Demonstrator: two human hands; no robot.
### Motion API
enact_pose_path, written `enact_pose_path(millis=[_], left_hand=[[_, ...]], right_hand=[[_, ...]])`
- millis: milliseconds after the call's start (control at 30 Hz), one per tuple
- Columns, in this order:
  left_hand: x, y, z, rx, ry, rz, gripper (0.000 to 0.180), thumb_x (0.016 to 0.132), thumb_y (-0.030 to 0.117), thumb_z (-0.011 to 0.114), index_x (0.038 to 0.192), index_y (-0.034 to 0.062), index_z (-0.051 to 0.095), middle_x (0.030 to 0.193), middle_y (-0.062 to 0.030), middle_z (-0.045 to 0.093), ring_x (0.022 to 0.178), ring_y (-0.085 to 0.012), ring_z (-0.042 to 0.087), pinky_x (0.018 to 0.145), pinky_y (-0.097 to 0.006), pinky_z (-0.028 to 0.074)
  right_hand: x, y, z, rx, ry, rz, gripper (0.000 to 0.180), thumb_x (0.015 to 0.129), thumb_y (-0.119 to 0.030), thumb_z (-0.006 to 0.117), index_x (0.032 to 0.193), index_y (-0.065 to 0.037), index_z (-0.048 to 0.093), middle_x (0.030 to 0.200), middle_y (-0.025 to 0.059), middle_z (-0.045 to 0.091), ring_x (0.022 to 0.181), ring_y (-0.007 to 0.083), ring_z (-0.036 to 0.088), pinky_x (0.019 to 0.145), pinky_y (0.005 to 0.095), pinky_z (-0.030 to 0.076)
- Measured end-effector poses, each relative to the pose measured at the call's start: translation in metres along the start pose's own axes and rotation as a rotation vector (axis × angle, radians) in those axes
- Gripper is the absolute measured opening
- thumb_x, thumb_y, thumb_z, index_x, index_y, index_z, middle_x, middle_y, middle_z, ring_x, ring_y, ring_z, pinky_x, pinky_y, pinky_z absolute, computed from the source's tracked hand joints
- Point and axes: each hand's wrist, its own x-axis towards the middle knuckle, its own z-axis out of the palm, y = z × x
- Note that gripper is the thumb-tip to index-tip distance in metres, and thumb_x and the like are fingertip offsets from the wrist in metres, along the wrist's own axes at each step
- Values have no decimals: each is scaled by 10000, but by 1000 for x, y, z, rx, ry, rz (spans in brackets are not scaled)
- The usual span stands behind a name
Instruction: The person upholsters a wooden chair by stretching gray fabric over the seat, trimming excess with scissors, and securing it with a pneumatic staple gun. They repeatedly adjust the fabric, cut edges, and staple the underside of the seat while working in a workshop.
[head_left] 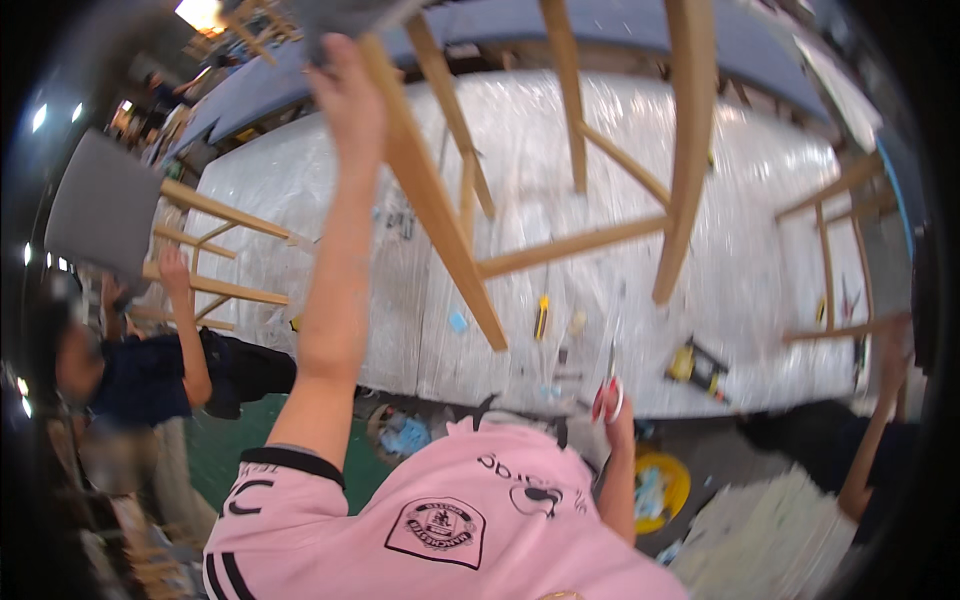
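A wooden chair (575, 247) with light-brown legs and crossbars is raised at the top of the view, tilted over the table. My left hand (347, 95) reaches far forward and is closed on it where a leg meets the dark grey padded part (355, 14); some fingers are hidden. Low on the right, at the table's near edge, my right hand (620, 428) holds scissors (608, 392) with red-and-white handles, blades pointing away from me. Beyond them on the table lie a yellow utility knife (541, 317) and a small light-blue piece (458, 321).
Clear plastic film covers the worktable (390, 345). A yellow-and-black stapler-like tool (697, 370) lies at its near right. On the left a co-worker handles a grey-padded chair (108, 205); at right another person's arm reaches a wooden frame (828, 262). A yellow bin (678, 482) stands below.
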Motion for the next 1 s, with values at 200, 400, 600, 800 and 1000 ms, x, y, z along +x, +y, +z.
enact_pose_path(millis=[200,400,600,800,1000], left_hand=[[-15,14,-8,-84,28,93,823,1065,634,402,1545,-28,305,1422,-218,560,1318,-296,536,1099,-362,391],[-28,20,-11,11,38,177,728,1098,532,359,1547,-35,280,1296,-346,619,1215,-515,598,1007,-485,468],[-39,19,-14,-16,-14,70,727,1094,500,386,1565,-42,266,1335,-390,573,1246,-547,565,1032,-513,455],[-51,21,-16,-66,24,75,711,1090,480,418,1554,-46,298,1313,-390,586,1229,-539,581,1021,-496,472],[-58,21,-18,-117,17,86,700,1085,472,439,1543,-45,322,1298,-382,599,1199,-530,605,992,-491,493]], right_hand=[[-30,-94,98,21,-113,-116,487,908,-38,746,1345,-1,535,822,66,647,597,142,604,527,289,492],[23,-220,193,-48,-310,-556,459,973,-198,712,1360,-35,527,961,73,613,668,139,590,576,274,475],[55,-342,282,-194,-398,-854,655,987,-277,707,1498,-61,358,1137,84,542,1001,165,536,913,340,464],[51,-390,317,-282,-385,-979,633,976,-416,722,1349,-36,378,1069,53,504,900,135,530,793,284,474],[42,-391,328,-176,-296,-1044,644,892,-414,829,1226,-25,439,945,24,544,778,99,553,670,262,482]])
